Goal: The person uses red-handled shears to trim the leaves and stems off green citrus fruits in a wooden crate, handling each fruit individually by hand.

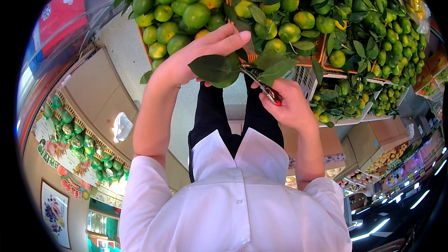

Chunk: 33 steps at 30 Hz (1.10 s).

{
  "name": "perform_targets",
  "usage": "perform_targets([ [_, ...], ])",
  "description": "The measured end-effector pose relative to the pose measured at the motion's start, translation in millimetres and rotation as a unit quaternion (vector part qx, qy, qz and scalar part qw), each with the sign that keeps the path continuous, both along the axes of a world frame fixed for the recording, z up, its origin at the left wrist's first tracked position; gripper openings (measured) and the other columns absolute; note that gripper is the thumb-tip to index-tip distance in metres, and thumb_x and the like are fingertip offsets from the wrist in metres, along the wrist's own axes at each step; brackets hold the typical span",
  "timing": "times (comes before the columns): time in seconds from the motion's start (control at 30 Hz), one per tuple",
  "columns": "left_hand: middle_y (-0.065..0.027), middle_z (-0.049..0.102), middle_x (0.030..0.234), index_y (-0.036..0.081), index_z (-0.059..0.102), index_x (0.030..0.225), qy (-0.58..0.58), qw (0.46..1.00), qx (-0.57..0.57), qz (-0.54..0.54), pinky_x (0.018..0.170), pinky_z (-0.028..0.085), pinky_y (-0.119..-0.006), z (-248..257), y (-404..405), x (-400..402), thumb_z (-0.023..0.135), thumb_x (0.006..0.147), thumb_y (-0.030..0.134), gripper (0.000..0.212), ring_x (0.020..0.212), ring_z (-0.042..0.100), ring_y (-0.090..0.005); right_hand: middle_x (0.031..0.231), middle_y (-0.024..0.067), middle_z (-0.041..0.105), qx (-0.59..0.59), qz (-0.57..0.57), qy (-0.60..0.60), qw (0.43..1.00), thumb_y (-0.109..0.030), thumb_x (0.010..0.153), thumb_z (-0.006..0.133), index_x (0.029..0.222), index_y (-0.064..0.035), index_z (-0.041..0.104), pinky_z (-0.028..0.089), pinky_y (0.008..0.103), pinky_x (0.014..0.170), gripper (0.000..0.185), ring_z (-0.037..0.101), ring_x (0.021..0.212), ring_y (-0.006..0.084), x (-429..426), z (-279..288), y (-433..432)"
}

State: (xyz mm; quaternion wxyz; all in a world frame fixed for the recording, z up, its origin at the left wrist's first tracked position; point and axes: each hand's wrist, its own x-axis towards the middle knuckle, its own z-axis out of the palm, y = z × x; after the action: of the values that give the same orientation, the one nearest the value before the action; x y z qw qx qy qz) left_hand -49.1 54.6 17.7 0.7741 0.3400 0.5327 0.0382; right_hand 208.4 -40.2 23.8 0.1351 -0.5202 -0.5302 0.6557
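Observation:
A green citrus fruit (224, 83) rests in my left hand (206, 47), mostly hidden behind a broad dark leaf (212, 68). More leaves (276, 68) spread to its right from a stem. My right hand (290, 105) grips a pair of snips (270, 93) with red on the handle. Their narrow metal blades reach in among the stem and leaves beside the fruit; whether the blades touch the stem is not clear. Just beyond both hands, green and yellowish citrus fruits (196, 15) are heaped in a wicker basket (142, 40).
Leafy citrus (304, 20) fills more wicker baskets to the right, above white plastic crates (306, 80). Cardboard boxes (385, 133) stand lower right. On the left, a crumpled white bag (122, 127) lies on a brown surface (96, 87), near green-wrapped fruits (78, 141). Speckled floor (120, 47) shows below.

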Motion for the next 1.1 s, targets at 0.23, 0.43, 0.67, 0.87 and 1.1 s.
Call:
perform_targets([
  [0.23,0.0026,0.06,0.077,0.009,0.06,0.113,0.085,0.996,-0.001,-0.002,0.05,0.043,-0.026,23.9,17.8,32.2,0.061,0.108,0.051,0.042,0.061,0.056,-0.007,0.072,0.0128,0.06,-0.001,-0.059,-0.028,0.998,-0.006,0.095,0.069,0.113,-0.0039,0.066,0.047,0.0362,0.06,0.018,0.056,0.058,0.0251,-3.8,-9.8,-17.8],
  [0.43,0.0068,0.058,0.082,0.014,0.06,0.116,0.085,0.972,0.218,0.004,0.051,0.039,-0.024,5.0,28.8,27.8,0.055,0.111,0.047,0.033,0.064,0.051,-0.0033,0.071,0.0099,0.064,0.002,-0.107,-0.135,0.985,-0.009,0.099,0.067,0.109,-0.0051,0.066,0.047,0.0345,0.056,0.011,0.063,0.056,0.0198,12.4,-6.2,-17.4],
  [0.67,0.005,0.061,0.08,0.012,0.062,0.114,0.016,0.995,0.072,0.069,0.052,0.043,-0.022,-3.6,39.1,20.0,0.061,0.109,0.045,0.033,0.068,0.056,-0.0011,0.079,0.0016,0.059,0.021,-0.231,-0.113,0.966,-0.008,0.097,0.068,0.122,-0.0039,0.062,0.043,0.0286,0.061,0.026,0.055,0.065,0.0106,27.3,-36.2,3.1],
  [0.87,-0.002,0.071,0.123,0.01,0.06,0.133,-0.024,0.975,0.068,0.21,0.072,0.054,-0.022,-9.6,13.5,-10.9,0.057,0.11,0.019,0.025,0.095,0.066,-0.0058,0.082,-0.0022,0.055,-0.023,-0.269,-0.048,0.962,-0.005,0.096,0.068,0.128,-0.0066,0.062,0.042,0.0256,0.065,0.032,0.05,0.071,0.0071,2.7,-38.2,2.7],
  [1.1,-0.0078,0.065,0.136,0.01,0.049,0.151,-0.054,0.937,0.101,0.33,0.09,0.054,-0.032,-9.1,-11.7,-110.6,0.049,0.114,0.024,0.04,0.117,0.064,-0.0145,0.085,-0.0015,0.054,-0.04,-0.233,-0.073,0.969,-0.002,0.095,0.064,0.131,-0.0048,0.061,0.044,0.0259,0.07,0.036,0.051,0.074,0.0089,-16.1,-36.0,-0.9],
])
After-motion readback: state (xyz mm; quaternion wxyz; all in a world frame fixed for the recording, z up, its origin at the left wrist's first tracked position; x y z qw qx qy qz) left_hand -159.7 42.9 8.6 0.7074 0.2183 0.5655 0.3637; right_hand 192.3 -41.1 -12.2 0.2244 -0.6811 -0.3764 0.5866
